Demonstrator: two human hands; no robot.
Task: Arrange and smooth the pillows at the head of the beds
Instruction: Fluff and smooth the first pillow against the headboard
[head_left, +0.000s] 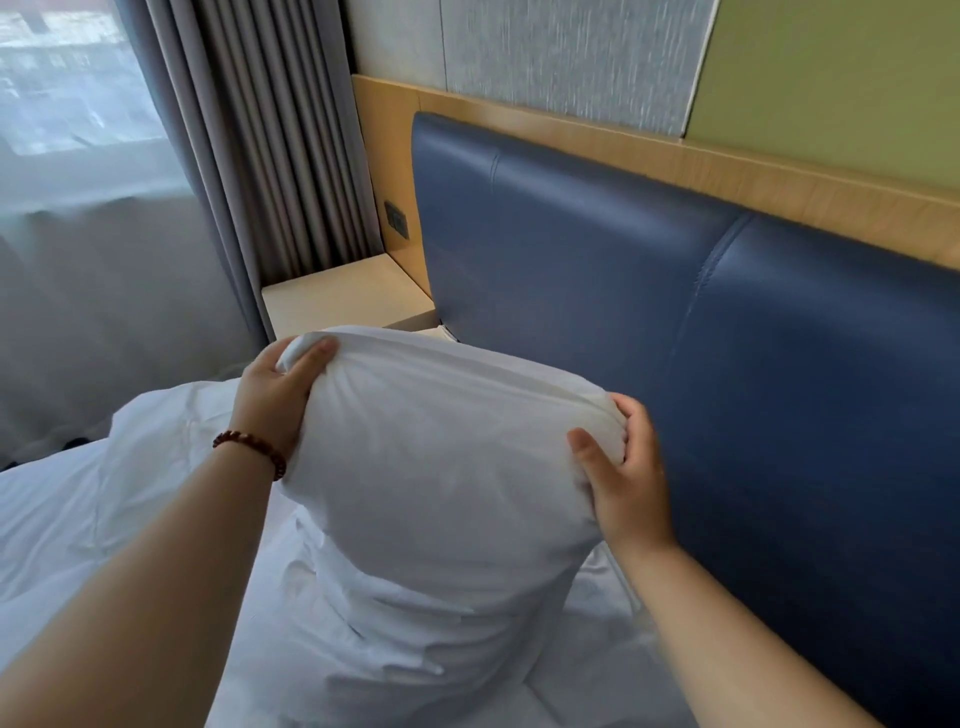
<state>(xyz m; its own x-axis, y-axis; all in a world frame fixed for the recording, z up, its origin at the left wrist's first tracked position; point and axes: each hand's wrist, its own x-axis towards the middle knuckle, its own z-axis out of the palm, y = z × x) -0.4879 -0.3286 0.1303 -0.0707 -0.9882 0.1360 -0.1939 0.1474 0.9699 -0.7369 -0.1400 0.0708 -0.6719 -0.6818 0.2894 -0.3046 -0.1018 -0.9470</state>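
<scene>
Standing on end on the bed (62, 519), the pillow (436, 467) rises between both hands, left hand (278, 392) pinching its far top corner, right hand (626, 478) gripping the near one, long axis upright, headboard (675, 312) just behind.

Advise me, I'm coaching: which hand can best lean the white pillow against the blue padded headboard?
Likely right: right hand grips the pillow corner beside the headboard; left hand holds the far corner.
</scene>
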